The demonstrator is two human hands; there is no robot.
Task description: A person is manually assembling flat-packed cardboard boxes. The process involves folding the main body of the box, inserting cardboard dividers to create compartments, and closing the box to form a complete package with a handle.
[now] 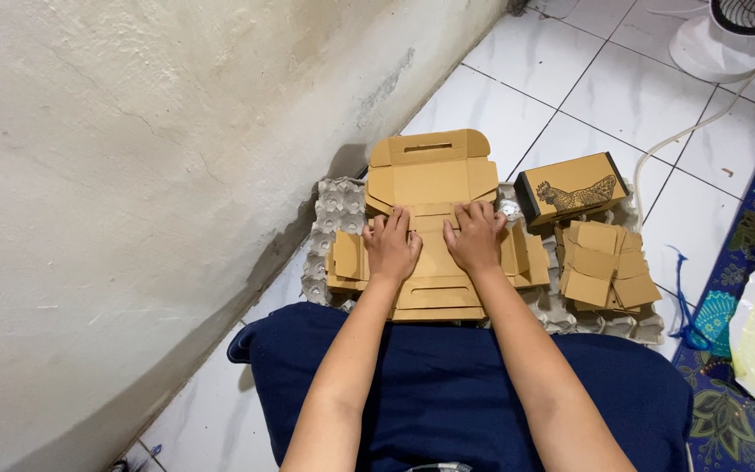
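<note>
- Brown corrugated card lies under both palms: the left hand (391, 246) and the right hand (475, 236) press flat, fingers spread and gripping nothing, on the middle panel of an unfolded box blank (430, 185).
- That blank sits on top of a stack of flat blanks (437, 299), just beyond the person's knees, with its far flap and slotted tab pointing toward the wall (133, 175).
- Fingertips of both hands line up along what looks like a crease across the panel, though the hands hide the line itself, so I cannot be sure.
- Judged from its look, the card is light and thin, stiff across a panel but ready to bend at its scored lines; it would crush or tear at the small tabs, so the broad panels and long edges seem the safer places to hold.
- Side flaps stick out left and right of the hands, lying loose on the stack.
- A grey egg tray (334, 210) lies beneath the stack, its moulded cups showing at the edges.
- Right of the hands, a finished box (571, 190) with a rooster drawing stands on the tray, and a pile of small folded card pieces (606, 275) rests near it.
- Dark blue cloth (447, 385) covers the lap; white floor tiles (552, 79), a patterned blue mat (744, 262), a white fan base (709, 44) lie further off.
</note>
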